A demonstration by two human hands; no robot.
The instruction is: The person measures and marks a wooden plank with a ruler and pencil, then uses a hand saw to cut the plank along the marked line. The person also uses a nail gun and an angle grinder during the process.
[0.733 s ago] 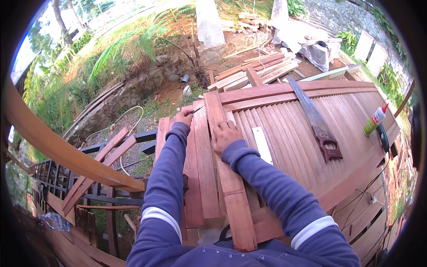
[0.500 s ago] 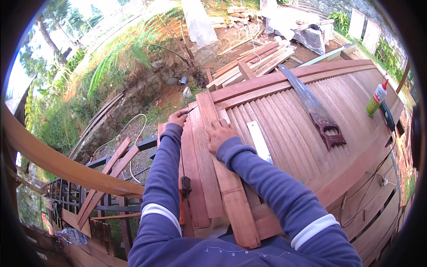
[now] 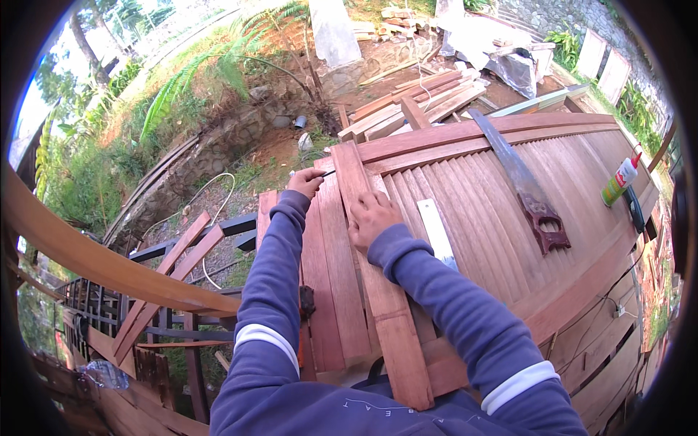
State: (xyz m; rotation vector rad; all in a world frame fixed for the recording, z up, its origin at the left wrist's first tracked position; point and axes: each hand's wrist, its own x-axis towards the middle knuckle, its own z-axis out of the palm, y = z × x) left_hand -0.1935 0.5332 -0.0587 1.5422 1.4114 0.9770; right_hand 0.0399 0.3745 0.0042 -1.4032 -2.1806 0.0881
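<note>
A long reddish wooden plank (image 3: 398, 330) lies lengthwise in front of me, across the near end of a louvred wooden panel (image 3: 494, 218). My right hand (image 3: 374, 218) rests on top of this plank, palm down, fingers spread and slightly bent. At the plank's far left edge, my left hand (image 3: 305, 183) is closed on a thin dark pencil (image 3: 328, 173), whose tip points right toward the plank. Narrower boards (image 3: 331, 283) lie side by side left of the plank. A flat metal strip (image 3: 436, 231) sits on the slats just right of my right hand.
A handsaw (image 3: 520, 174) lies across the panel, its handle toward me. A glue bottle (image 3: 620, 180) stands tilted near the right end, beside a dark-handled tool (image 3: 635, 209). A curved wooden rail (image 3: 109, 265) arcs at left. Stacked timber (image 3: 414, 105) lies beyond the panel.
The view has shifted slightly, so the panel and tools appear a little lower and to the right. My left hand with the pencil is closer to the plank's far end; my right hand stays on the plank.
</note>
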